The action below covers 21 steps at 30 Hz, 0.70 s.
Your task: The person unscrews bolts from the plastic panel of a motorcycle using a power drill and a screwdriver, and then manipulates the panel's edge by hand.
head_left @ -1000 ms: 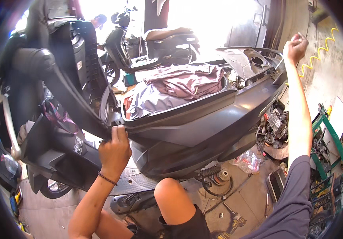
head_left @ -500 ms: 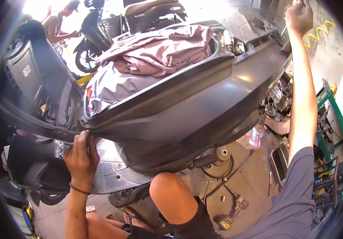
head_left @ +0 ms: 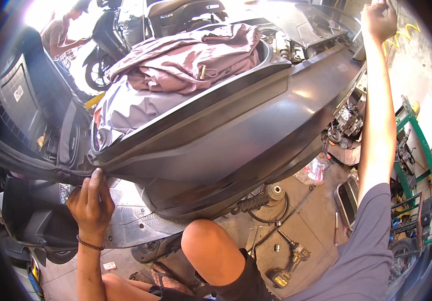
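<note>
A dark grey scooter side panel (head_left: 226, 125) runs across the middle of the scene, along the body of a scooter. My left hand (head_left: 91, 203) is closed at the panel's front lower end, fingertips pinching its edge just under the open seat. Far off at the tail end, my right hand (head_left: 379, 22) is raised with its fingers curled. What it grips, if anything, is hidden. Crumpled mauve-grey cloth (head_left: 186, 65) fills the storage compartment above the panel.
The seat (head_left: 30, 105) is tipped up at the left. Below the panel, a cordless impact driver (head_left: 291, 263), a screwdriver (head_left: 336, 228) and a socket (head_left: 277, 248) lie on the floor. A green metal rack (head_left: 424, 145) stands right. Another person (head_left: 58, 40) is beyond the scooter.
The view has shifted slightly, so the scooter sits a little further left in the picture. Both hands keep about the same places on the scooter.
</note>
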### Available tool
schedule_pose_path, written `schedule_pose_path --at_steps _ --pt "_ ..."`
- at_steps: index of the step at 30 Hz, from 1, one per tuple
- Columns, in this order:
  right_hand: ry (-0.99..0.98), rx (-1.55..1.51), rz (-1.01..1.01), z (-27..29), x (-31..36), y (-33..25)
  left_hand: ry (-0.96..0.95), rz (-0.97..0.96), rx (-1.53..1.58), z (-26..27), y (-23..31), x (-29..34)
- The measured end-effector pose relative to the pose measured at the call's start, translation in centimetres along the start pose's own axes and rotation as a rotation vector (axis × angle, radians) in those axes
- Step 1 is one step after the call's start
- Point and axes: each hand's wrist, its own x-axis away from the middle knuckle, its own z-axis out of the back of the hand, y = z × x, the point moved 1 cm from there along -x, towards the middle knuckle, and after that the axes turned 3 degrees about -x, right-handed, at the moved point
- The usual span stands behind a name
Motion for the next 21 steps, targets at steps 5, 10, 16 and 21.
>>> schedule_pose_path --at_steps 5,10,16,21 --pt "-0.037 -0.026 0.055 -0.3 0.0 0.3 -0.064 -0.053 -0.031 0.5 -0.4 0.3" --pt "0.017 -0.066 -0.013 0.0 0.1 0.5 -0.006 0.12 -0.067 0.3 1.2 -0.9" --pt "0.052 -0.179 -0.128 0.1 0.1 0.5 -0.147 0.2 -0.096 0.7 1.8 -1.9" --pt "0.109 -0.129 0.0 0.2 -0.2 0.4 -0.085 0.25 0.004 0.6 2.4 -1.8"
